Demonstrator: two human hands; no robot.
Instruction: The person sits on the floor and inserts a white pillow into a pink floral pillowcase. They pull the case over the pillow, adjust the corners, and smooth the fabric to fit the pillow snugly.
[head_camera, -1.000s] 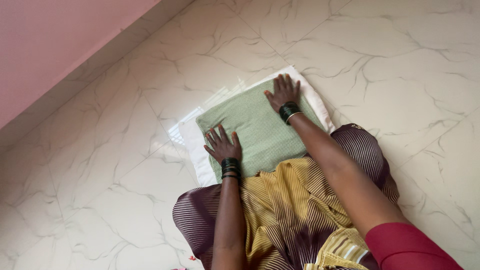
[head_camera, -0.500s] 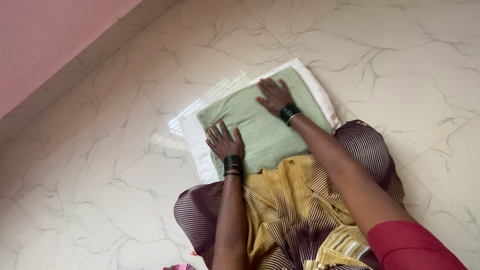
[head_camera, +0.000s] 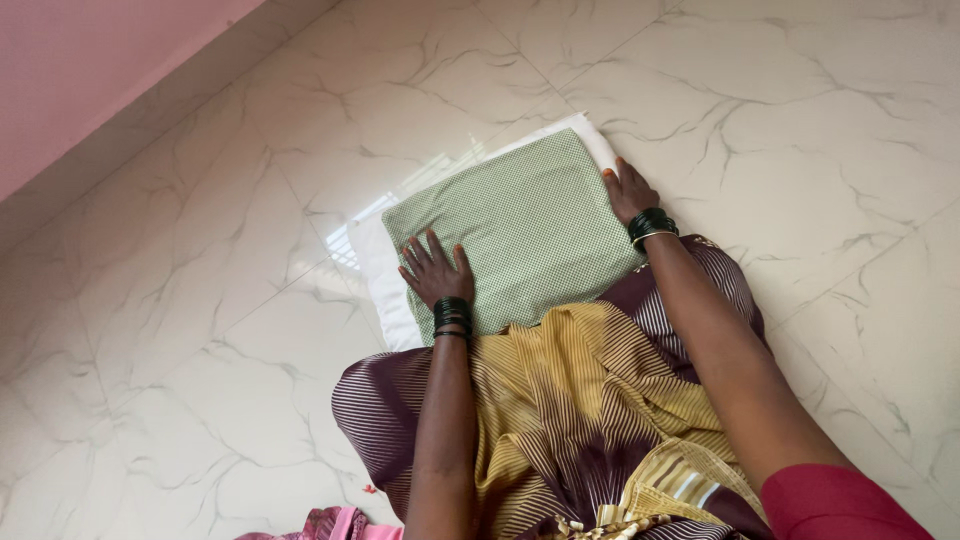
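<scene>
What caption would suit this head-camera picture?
Left hand flat on a green checked folded cloth over a white pad; right hand at its edge.

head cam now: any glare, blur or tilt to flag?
Head view: bright window glare on the glossy marble floor, just beyond the white pad; frame tilted, pink wall running diagonally; green checked cloth sharp, weave visible; left hand and right hand free of motion blur; shadows soft.

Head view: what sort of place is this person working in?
Probably a room in a home. The person sits on a glossy white marble-pattern tiled floor beside a pink wall, both hands on a green checked cloth laid over a white pad.
</scene>
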